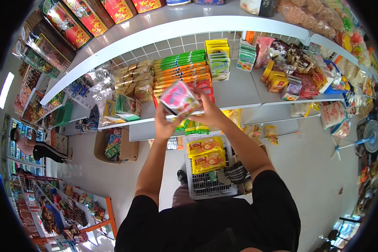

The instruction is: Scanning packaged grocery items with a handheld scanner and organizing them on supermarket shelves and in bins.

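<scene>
A stack of sachets (180, 96) with pink lettering is held between both my hands, in front of a store shelf. My left hand (166, 123) grips its lower left side, and my right hand (210, 110) holds its right side. Behind it lie rows of orange sachets (182, 75) and green sachets (184, 58). Upright yellow and white sachets (219, 63) stand to their right. Farther left on the shelf are gold packets (134, 80) and white-green sachets (128, 107). Below my hands, a grey plastic crate (211, 189) holds yellow packets (208, 154).
The white shelf edge (189, 20) curves above my hands. An open cardboard box (126, 148) with packets stands on the floor at the left. A person (34, 146) stands near drink coolers. A fan (370, 137) is at the far right.
</scene>
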`<state>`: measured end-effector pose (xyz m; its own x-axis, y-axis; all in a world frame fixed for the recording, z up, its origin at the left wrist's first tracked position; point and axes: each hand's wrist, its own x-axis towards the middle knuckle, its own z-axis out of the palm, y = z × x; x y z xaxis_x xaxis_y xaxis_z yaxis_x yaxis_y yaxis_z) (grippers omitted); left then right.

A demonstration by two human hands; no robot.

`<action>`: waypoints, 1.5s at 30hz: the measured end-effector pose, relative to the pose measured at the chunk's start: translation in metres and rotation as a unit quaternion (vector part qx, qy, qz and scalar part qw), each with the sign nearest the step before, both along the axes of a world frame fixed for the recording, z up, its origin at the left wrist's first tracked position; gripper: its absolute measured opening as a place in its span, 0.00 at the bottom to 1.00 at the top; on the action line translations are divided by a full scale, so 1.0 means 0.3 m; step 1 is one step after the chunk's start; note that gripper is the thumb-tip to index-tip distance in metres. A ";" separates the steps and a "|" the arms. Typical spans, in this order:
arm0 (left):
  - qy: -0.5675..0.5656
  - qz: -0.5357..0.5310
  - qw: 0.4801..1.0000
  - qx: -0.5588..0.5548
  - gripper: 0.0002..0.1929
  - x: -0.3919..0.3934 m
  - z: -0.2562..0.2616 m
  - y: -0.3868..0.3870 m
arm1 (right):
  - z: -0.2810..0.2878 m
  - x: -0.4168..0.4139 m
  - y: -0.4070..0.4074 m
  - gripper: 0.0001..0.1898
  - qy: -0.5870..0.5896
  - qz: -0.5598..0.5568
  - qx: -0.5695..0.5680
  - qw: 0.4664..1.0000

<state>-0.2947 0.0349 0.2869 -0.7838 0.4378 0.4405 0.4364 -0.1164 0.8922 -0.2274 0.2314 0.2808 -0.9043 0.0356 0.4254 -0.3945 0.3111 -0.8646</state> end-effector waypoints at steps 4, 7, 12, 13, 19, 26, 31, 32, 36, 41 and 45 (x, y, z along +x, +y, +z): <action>0.034 -0.091 0.992 -0.083 0.47 0.030 -0.036 0.136 | -0.043 0.076 0.112 0.53 -0.050 -0.027 -0.103 0.993; -0.049 -0.154 0.986 -0.044 0.48 0.053 -0.019 0.256 | -0.037 0.121 0.216 0.48 -0.057 -0.091 -0.064 0.992; 0.043 -0.095 0.993 -0.064 0.41 0.087 -0.129 0.379 | -0.125 0.065 0.393 0.47 -0.083 -0.244 0.049 0.965; 0.043 -0.093 0.993 -0.065 0.41 0.112 -0.135 0.356 | -0.131 0.049 0.403 0.48 -0.078 -0.285 0.137 0.945; -0.004 0.071 0.996 -0.050 0.40 0.186 -0.273 0.061 | -0.160 -0.046 0.435 0.49 -0.139 -0.295 0.146 0.934; 0.005 0.453 0.891 -0.028 0.45 0.035 -0.300 -0.330 | -0.160 -0.083 0.397 0.50 -0.176 -0.320 0.147 0.919; 0.075 0.492 0.865 -0.065 0.52 -0.151 -0.229 -0.371 | -0.246 -0.106 0.453 0.44 -0.101 -0.362 0.207 0.903; 0.075 0.501 0.857 -0.091 0.53 -0.182 -0.223 -0.377 | -0.248 -0.108 0.446 0.41 -0.115 -0.367 0.204 0.900; 0.034 0.495 0.856 -0.146 0.54 -0.300 -0.261 -0.464 | -0.221 -0.108 0.402 0.40 -0.142 -0.318 0.169 0.922; 0.175 0.541 0.803 -0.180 0.50 -0.343 -0.297 -0.511 | -0.221 -0.019 0.375 0.47 0.027 -0.396 0.074 0.915; 0.082 0.476 0.860 -0.163 0.52 -0.331 -0.272 -0.450 | -0.137 0.202 0.281 0.46 -0.058 -0.400 0.024 0.914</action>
<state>-0.3940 -0.1000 0.2053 -0.7944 -0.2481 0.5544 0.3181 0.6077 0.7277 -0.1668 0.3157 0.2398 -0.6364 0.6896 0.3457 0.0696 0.4977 -0.8646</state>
